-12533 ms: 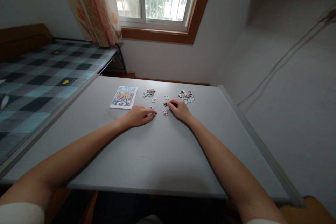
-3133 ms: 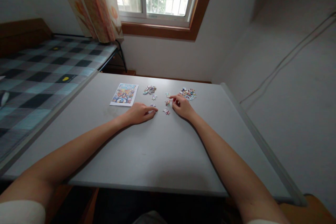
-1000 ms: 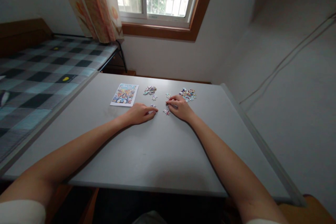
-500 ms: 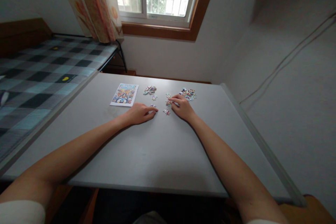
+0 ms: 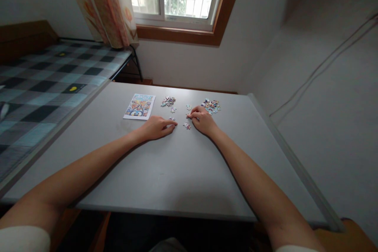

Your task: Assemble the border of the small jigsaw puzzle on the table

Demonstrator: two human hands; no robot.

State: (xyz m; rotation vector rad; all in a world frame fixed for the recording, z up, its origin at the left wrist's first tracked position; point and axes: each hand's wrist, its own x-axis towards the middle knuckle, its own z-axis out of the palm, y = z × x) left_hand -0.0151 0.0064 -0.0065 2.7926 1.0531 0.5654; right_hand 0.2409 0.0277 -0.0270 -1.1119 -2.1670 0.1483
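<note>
My right hand [image 5: 203, 120] has its thumb and index finger closed on a small jigsaw puzzle piece [image 5: 187, 115], mostly covered by the fingertips. One small group of pieces [image 5: 188, 107] lies just beyond those fingers, and a pinkish group [image 5: 187, 126] lies nearer to me. My left hand [image 5: 159, 127] rests on the table with its fingers stretched out, holding nothing I can see. Right by its index finger are a few pieces [image 5: 171, 118], partly hidden, and another little cluster [image 5: 173, 109] sits farther back.
Two heaps of loose pieces, a left heap [image 5: 168, 101] and a right heap [image 5: 210, 105], lie toward the back of the white table [image 5: 177, 173]. A colourful picture sheet [image 5: 139, 106] lies left of them. A checkered bed [image 5: 44, 82] stands at the left.
My right hand's index finger has drawn in toward the thumb, closing on the piece at its fingertips. The left hand stays in place.
</note>
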